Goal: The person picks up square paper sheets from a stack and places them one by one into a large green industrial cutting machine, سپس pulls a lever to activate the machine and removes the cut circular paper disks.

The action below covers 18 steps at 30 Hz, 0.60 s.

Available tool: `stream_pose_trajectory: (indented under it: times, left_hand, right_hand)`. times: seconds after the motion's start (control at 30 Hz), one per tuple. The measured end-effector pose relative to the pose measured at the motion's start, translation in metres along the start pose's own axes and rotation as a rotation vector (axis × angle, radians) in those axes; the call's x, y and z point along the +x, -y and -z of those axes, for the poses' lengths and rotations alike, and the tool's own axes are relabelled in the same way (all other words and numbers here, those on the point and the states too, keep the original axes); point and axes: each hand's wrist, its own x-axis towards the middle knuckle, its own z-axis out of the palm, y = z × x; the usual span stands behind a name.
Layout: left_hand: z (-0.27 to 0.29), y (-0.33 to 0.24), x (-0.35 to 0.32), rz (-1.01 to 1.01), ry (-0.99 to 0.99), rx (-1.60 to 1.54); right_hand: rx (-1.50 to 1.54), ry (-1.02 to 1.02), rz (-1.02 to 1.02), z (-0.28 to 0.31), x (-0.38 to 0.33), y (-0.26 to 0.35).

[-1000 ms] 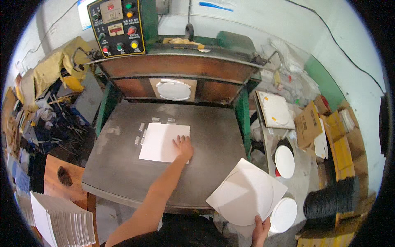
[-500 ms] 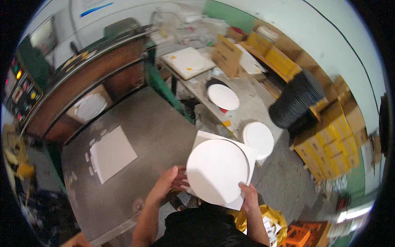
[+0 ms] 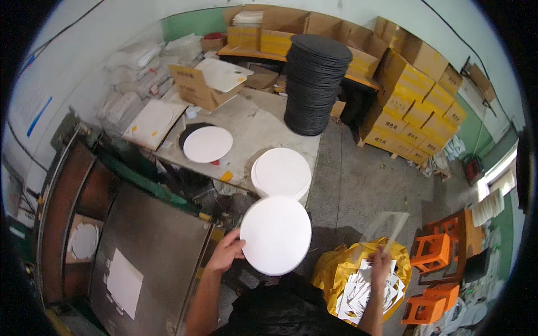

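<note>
My left hand (image 3: 227,251) grips the left edge of a white round disc (image 3: 276,235), thumb on top, holding it in front of my body. My right hand (image 3: 380,264) is out to the right over a yellow bag (image 3: 328,266), blurred by motion. It appears closed on a white cut-out frame (image 3: 399,225), which is smeared and stands up from the hand. Inside the bag lie several white offcuts (image 3: 353,294). Just beyond the held disc, a stack of white discs (image 3: 283,171) sits at the table's near corner.
Farther along the table (image 3: 255,109) are another white disc (image 3: 208,144) and a tall stack of black discs (image 3: 316,84). Taped cartons (image 3: 412,112) are piled at the back right. Orange stools (image 3: 431,252) stand right of the bag. A metal press bed (image 3: 162,246) lies at left.
My view has turned right. The disc and its square surround, held together before, are now apart: the disc stays in my left hand, while my right hand has carried the frame to the bag.
</note>
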Motion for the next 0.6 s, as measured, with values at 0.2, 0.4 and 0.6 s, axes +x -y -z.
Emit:
stream_pose_trajectory:
  times: [0.2, 0.4, 0.6]
  left_hand:
    - [-0.008, 0.007, 0.173, -0.090, -0.163, -0.334]
    - [-0.005, 0.052, 0.256, 0.005, -0.466, -0.302]
    - [-0.038, 0.042, 0.266, 0.054, -0.535, -0.244]
  right_hand:
    - [-0.745, -0.410, -0.110, 0.072, 0.025, -0.028]
    - [-0.977, -0.235, -0.445, 0.109, -0.007, -0.240]
    - [-0.498, 0.306, -0.976, 0.087, -0.054, -0.350]
